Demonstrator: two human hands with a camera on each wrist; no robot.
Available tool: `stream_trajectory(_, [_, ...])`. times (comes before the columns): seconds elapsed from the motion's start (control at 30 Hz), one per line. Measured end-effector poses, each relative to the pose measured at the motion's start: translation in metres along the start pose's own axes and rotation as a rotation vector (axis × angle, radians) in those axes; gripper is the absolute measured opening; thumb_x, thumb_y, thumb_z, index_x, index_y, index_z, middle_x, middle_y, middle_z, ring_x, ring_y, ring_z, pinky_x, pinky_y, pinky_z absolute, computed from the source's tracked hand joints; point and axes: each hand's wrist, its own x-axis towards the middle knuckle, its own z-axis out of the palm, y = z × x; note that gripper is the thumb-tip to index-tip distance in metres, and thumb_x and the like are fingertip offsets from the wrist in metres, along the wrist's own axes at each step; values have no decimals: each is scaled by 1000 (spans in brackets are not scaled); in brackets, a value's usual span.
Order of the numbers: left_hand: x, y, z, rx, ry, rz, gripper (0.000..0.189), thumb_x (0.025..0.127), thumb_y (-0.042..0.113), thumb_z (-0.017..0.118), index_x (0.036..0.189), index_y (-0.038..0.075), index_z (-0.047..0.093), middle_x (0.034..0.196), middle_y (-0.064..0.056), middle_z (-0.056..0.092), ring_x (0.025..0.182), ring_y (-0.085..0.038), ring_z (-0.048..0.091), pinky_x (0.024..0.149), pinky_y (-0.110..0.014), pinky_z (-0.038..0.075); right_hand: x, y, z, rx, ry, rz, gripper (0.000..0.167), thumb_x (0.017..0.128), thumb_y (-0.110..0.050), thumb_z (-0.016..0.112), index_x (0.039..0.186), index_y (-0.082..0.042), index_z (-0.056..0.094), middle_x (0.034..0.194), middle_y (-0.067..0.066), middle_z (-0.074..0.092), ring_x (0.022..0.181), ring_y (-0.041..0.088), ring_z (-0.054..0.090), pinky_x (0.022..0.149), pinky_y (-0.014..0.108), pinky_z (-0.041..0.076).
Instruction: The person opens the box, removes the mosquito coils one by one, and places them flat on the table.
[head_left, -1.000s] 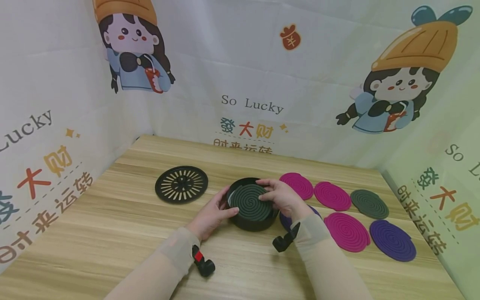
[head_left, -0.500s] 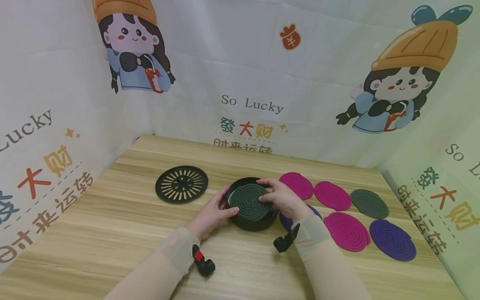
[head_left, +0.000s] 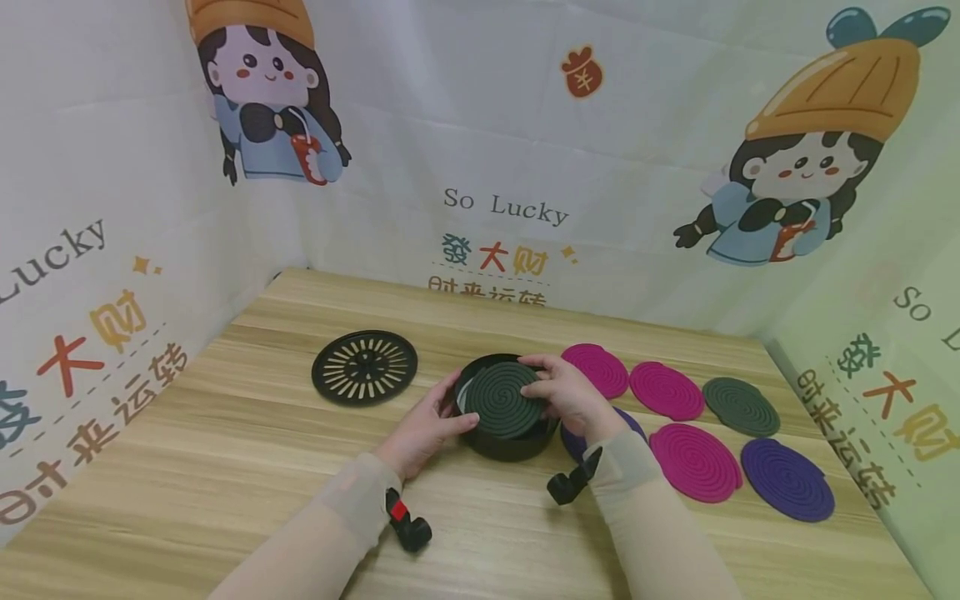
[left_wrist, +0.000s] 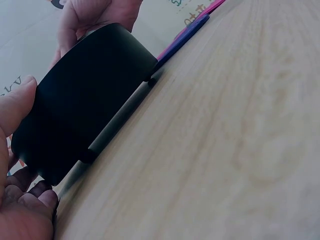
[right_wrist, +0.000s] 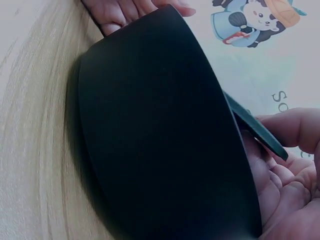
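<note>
In the head view a round black mosquito coil box [head_left: 510, 450] stands on the wooden table. My left hand [head_left: 423, 429] grips its left side, thumb at the rim and fingers curled round the wall, as the left wrist view also shows. A dark green mosquito coil [head_left: 504, 400] lies at the box's mouth. My right hand [head_left: 566, 396] pinches the coil's right edge between thumb and fingers. From the right wrist view, that edge of the coil [right_wrist: 260, 132] sticks up tilted above the rim. The inside of the box is mostly hidden under the coil.
A slotted black lid [head_left: 363, 367] lies at the left. To the right lie several flat coils: pink ones [head_left: 696, 463], another green one [head_left: 741, 407] and a purple one [head_left: 787, 480]. A second purple coil [head_left: 630, 422] is partly behind my right hand. Printed cloth [head_left: 495, 150] walls the table.
The green coil has shifted slightly up and to the right at the box's mouth, along with my right fingers. My left hand and the box have stayed in place.
</note>
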Motion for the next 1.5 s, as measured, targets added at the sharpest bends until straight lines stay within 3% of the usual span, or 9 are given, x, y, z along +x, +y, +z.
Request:
stream_trajectory(0.23, [1,0,-1,-5,-5,-3,87,87,1,67,154,6,11,158,-16,14,145,-27,15,114,-39,22,-2,-1,0,57,16,-31,56,88,6,52,142,4,37,112,16,61,73,12,66,60,27,57])
stream_trajectory(0.4, [0,0,-2,-11,-4,-9,88,87,1,67,154,7,12,159,-15,14,145,-27,15,114,-39,23,-2,1,-1,101,27,-39,57,88,6,51,142,6,34,102,10,64,70,11,67,59,26,57])
stream_trajectory(0.67, [1,-2,-3,-21,-8,0,87,87,0,67,154,8,13,158,-14,16,145,-26,15,114,-39,24,-1,4,-2,262,92,-46,63,87,8,48,144,5,23,86,0,66,67,10,67,59,26,57])
stream_trajectory(0.9, [1,-3,-3,-22,1,-3,88,86,0,69,154,8,14,158,-15,16,145,-27,15,114,-39,23,-5,4,-8,342,91,-75,49,88,9,46,135,4,32,91,0,65,71,9,67,62,26,57])
stream_trajectory(1.23, [2,-3,-1,-3,13,6,89,85,-1,68,154,6,13,158,-17,15,145,-29,14,114,-40,22,-31,8,-39,435,93,-111,30,93,9,44,116,-10,48,92,0,68,73,9,68,65,25,57])
stream_trajectory(1.5, [2,-4,-2,4,7,14,89,85,0,68,154,4,12,158,-19,14,145,-31,13,114,-41,21,-59,18,-65,459,108,-112,30,95,9,41,117,-10,45,94,0,68,75,9,69,65,24,57])
